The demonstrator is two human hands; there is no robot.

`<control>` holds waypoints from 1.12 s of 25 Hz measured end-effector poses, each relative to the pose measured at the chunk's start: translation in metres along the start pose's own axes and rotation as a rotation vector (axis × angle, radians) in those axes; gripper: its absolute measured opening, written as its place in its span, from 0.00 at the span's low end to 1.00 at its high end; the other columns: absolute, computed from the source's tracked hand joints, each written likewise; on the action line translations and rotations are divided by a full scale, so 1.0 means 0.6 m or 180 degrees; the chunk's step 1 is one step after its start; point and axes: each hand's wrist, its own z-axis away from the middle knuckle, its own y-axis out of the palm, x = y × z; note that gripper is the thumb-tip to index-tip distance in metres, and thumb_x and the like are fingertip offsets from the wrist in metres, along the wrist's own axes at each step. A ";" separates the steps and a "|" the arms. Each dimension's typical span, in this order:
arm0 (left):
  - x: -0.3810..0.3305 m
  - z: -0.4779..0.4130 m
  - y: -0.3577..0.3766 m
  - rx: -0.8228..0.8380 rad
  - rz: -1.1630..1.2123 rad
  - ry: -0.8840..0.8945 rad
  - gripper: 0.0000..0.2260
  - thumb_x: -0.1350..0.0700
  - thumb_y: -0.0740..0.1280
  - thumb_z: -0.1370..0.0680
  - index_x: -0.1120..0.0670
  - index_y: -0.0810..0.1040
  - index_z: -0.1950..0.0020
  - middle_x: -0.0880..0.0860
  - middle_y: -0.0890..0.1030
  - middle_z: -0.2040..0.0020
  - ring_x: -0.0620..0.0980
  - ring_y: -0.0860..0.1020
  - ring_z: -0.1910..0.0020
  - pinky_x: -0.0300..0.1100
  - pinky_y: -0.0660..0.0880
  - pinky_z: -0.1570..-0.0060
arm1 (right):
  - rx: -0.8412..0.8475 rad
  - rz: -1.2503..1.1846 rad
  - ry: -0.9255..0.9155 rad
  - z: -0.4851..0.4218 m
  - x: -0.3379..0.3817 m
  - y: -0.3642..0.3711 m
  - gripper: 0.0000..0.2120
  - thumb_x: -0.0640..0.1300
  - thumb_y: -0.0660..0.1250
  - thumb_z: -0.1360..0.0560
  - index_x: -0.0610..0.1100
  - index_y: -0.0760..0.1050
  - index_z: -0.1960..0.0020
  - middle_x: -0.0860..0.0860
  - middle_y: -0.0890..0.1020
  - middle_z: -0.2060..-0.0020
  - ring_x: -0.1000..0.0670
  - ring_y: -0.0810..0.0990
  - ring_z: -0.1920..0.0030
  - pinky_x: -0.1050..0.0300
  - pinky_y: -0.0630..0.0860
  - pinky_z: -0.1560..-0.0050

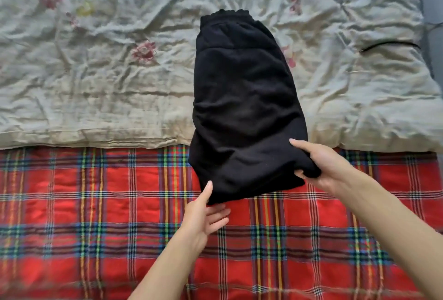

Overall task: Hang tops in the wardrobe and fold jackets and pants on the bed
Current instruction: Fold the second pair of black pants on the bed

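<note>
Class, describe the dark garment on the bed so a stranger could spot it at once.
A red plaid blanket lies nearest, a crumpled pale floral quilt beyond. Straddling their border lie the folded black pants, the only plain dark garment, frilled waistband farthest away.

Plaid bed (96,203): quilt (96,71), blk pants (244,112)

There is one pair of black pants (244,112), folded into a single bundle. Two hands are in view: one left hand (206,218) and one right hand (321,163). Two covers are spread out, one pale crumpled quilt (96,71) and one red plaid blanket (96,203). One thin black cord (388,46) lies on the quilt.
</note>
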 end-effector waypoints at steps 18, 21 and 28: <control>-0.199 -0.027 0.095 -0.1159 -0.2229 0.3527 0.29 0.48 0.63 0.19 0.53 0.57 0.21 0.55 0.59 0.22 0.53 0.58 0.23 0.51 0.56 0.24 | 0.0186 0.1290 -0.1179 -0.078 0.099 0.019 0.11 0.51 0.70 0.24 0.45 0.80 0.47 0.49 0.86 0.52 0.51 0.85 0.53 0.59 0.78 0.53; -0.296 -0.059 0.179 -0.1037 -0.3236 0.3814 0.32 0.41 0.56 0.17 0.49 0.45 0.19 0.56 0.45 0.18 0.54 0.45 0.20 0.50 0.45 0.23 | 0.0028 0.0883 -0.1740 -0.143 0.204 0.111 0.21 0.55 0.74 0.28 0.41 0.78 0.43 0.47 0.86 0.51 0.48 0.85 0.49 0.54 0.81 0.48; -0.327 -0.112 0.187 -0.1659 -0.4695 0.4123 0.33 0.35 0.52 0.19 0.45 0.46 0.19 0.59 0.41 0.19 0.60 0.41 0.20 0.56 0.46 0.22 | -0.1294 0.2321 -0.2591 -0.197 0.212 0.128 0.16 0.49 0.65 0.21 0.42 0.70 0.37 0.51 0.78 0.48 0.46 0.76 0.42 0.54 0.72 0.46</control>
